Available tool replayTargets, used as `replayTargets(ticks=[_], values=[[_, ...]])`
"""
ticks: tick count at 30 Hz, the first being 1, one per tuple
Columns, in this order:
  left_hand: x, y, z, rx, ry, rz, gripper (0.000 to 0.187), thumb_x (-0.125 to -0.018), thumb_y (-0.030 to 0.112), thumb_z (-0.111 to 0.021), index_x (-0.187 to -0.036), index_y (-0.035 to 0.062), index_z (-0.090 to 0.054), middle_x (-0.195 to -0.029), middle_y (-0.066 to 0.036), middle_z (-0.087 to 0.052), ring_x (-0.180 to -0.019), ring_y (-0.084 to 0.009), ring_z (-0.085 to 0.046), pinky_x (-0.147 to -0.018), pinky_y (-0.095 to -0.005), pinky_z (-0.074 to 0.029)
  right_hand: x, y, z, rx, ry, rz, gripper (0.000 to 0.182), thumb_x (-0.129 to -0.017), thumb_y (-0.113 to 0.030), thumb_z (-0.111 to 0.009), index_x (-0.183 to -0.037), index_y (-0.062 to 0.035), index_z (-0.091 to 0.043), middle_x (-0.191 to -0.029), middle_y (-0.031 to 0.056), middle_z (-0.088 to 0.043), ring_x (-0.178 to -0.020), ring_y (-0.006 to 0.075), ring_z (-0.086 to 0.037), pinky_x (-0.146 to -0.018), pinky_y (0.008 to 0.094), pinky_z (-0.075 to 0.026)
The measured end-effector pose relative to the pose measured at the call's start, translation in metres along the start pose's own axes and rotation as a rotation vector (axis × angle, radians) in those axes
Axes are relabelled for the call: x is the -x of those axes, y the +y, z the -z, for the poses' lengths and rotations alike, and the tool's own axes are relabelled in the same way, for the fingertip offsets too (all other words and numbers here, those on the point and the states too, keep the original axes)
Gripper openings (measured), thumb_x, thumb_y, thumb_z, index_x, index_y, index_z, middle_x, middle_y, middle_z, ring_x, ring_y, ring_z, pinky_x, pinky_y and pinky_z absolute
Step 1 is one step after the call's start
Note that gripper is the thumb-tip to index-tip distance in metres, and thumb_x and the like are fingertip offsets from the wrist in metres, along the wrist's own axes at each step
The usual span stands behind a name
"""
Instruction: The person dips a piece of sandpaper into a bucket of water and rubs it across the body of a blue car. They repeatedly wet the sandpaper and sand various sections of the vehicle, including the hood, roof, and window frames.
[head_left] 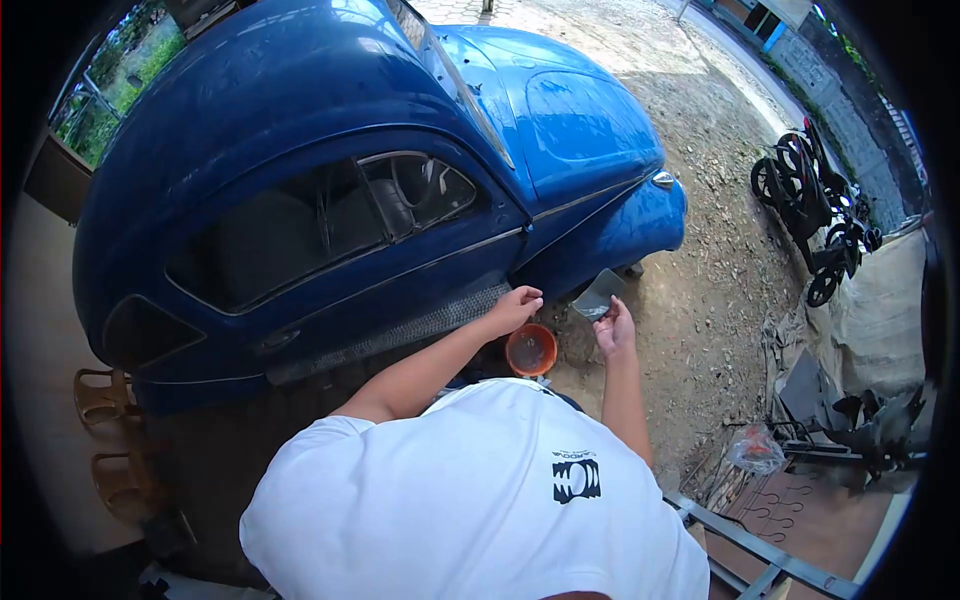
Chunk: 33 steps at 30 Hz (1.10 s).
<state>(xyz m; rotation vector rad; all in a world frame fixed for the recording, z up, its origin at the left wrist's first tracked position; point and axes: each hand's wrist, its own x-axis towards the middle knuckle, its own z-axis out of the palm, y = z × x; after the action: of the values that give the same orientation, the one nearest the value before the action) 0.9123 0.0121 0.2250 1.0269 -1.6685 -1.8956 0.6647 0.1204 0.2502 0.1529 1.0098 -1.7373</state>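
Nearest the camera, a white T-shirt (480, 490) with a black print on it fills the lower middle of the view, and two bare forearms are stretched forward from it. Under them the ground (690, 330) is seen to be bare dirt scattered with gravel and dry leaves, in an open yard in daylight. To the lower right a metal frame (760, 560) and a crumpled plastic bag (755, 450) are laid on a reddish paved patch; at the lower left two plastic chairs (105, 400) are set against a pale wall.

An orange bowl (531, 349), round and shallow, is seen just below and between the two hands. The left hand (515, 306) is curled, fingers bent, against the lower edge of the car, above the bowl; whether anything is gripped in it cannot be told. The right hand (614, 328) is closed on a flat grey piece (599, 294), held up beside the front wheel arch.

Beyond the hands, a blue car (330, 130) with rounded body and dark windows takes up the upper left. Farther right, motorbikes (815, 205) are parked by a wall.
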Motion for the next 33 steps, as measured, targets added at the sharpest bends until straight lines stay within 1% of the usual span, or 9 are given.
replayTargets(ticks=[9, 12, 16, 20, 21, 25, 30, 31, 33], values=[[0.009, 0.018, -0.016, 0.066, 0.044, -0.052, 0.037, -0.103, 0.022, -0.066, -0.134, 0.0003, -0.062, -0.108, -0.007, -0.071, -0.094, -0.0145, -0.066, -0.086, -0.0312, -0.055, 0.017, 0.000, -0.015, 0.077, -0.056, -0.031, 0.029, -0.103, -0.021, -0.062, -0.127, -0.0048, -0.059, -0.135, 0.0163, -0.065, -0.125, 0.0337, -0.063, -0.109, 0.0488, -0.051], [0.013, 0.017, -0.027, 0.069, 0.085, -0.084, 0.037, -0.104, 0.021, -0.065, -0.134, -0.0001, -0.062, -0.109, -0.007, -0.071, -0.095, -0.0151, -0.066, -0.087, -0.0309, -0.055, 0.010, 0.002, -0.010, 0.088, -0.097, -0.034, 0.033, -0.099, -0.017, -0.068, -0.129, -0.0139, -0.055, -0.133, 0.0135, -0.063, -0.120, 0.0326, -0.065, -0.102, 0.0508, -0.054], [0.038, 0.026, -0.039, 0.098, 0.185, -0.061, 0.035, -0.105, 0.019, -0.062, -0.135, -0.0002, -0.062, -0.116, -0.011, -0.074, -0.098, -0.0169, -0.068, -0.092, -0.0330, -0.056, -0.009, 0.007, 0.009, 0.098, -0.073, -0.056, 0.036, -0.099, -0.012, -0.068, -0.131, -0.0138, -0.053, -0.134, 0.0105, -0.063, -0.120, 0.0310, -0.065, -0.099, 0.0505, -0.055], [0.052, 0.001, -0.046, 0.106, 0.220, 0.018, 0.035, -0.106, 0.020, -0.062, -0.134, -0.0013, -0.062, -0.114, -0.010, -0.074, -0.100, -0.0149, -0.069, -0.090, -0.0315, -0.056, -0.015, 0.016, 0.026, 0.162, -0.136, -0.129, 0.032, -0.101, -0.017, -0.065, -0.132, -0.0100, -0.060, -0.131, 0.0091, -0.069, -0.121, 0.0284, -0.066, -0.102, 0.0470, -0.054], [0.058, -0.007, -0.048, 0.112, 0.242, 0.022, 0.035, -0.106, 0.019, -0.062, -0.134, -0.0012, -0.062, -0.114, -0.010, -0.074, -0.100, -0.0148, -0.069, -0.090, -0.0313, -0.056, -0.014, 0.019, 0.032, 0.208, -0.090, -0.151, 0.035, -0.101, -0.022, -0.066, -0.133, -0.0093, -0.061, -0.132, 0.0092, -0.069, -0.121, 0.0292, -0.066, -0.104, 0.0472, -0.052], [0.080, -0.022, -0.047, 0.116, 0.269, 0.040, 0.033, -0.105, 0.018, -0.062, -0.133, -0.0009, -0.062, -0.115, -0.010, -0.073, -0.099, -0.0146, -0.069, -0.090, -0.0307, -0.056, -0.001, 0.028, 0.032, 0.122, -0.190, -0.264, 0.045, -0.101, -0.034, -0.064, -0.135, -0.0054, -0.060, -0.137, 0.0104, -0.068, -0.125, 0.0311, -0.065, -0.110, 0.0497, -0.048], [0.091, -0.019, -0.027, 0.093, 0.305, 0.033, 0.033, -0.106, 0.018, -0.061, -0.133, -0.0008, -0.061, -0.116, -0.010, -0.073, -0.101, -0.0154, -0.069, -0.092, -0.0315, -0.055, 0.005, 0.038, 0.015, 0.066, -0.198, -0.264, 0.042, -0.101, -0.032, -0.063, -0.135, -0.0063, -0.060, -0.139, 0.0107, -0.066, -0.128, 0.0308, -0.063, -0.111, 0.0498, -0.047], [0.091, -0.021, -0.018, 0.050, 0.296, 0.050, 0.034, -0.108, 0.019, -0.058, -0.136, -0.0015, -0.059, -0.124, -0.012, -0.071, -0.110, -0.0178, -0.068, -0.098, -0.0323, -0.055, 0.002, 0.044, 0.010, 0.062, -0.195, -0.269, 0.042, -0.101, -0.032, -0.062, -0.134, -0.0066, -0.059, -0.139, 0.0105, -0.066, -0.128, 0.0308, -0.063, -0.111, 0.0498, -0.047], [0.092, -0.025, -0.004, 0.051, 0.316, 0.037, 0.035, -0.108, 0.019, -0.058, -0.137, -0.0015, -0.058, -0.125, -0.012, -0.071, -0.112, -0.0178, -0.068, -0.098, -0.0324, -0.054, 0.001, 0.058, -0.004, 0.084, -0.163, -0.235, 0.040, -0.102, -0.032, -0.062, -0.134, -0.0069, -0.059, -0.138, 0.0102, -0.066, -0.128, 0.0306, -0.062, -0.112, 0.0497, -0.047]])
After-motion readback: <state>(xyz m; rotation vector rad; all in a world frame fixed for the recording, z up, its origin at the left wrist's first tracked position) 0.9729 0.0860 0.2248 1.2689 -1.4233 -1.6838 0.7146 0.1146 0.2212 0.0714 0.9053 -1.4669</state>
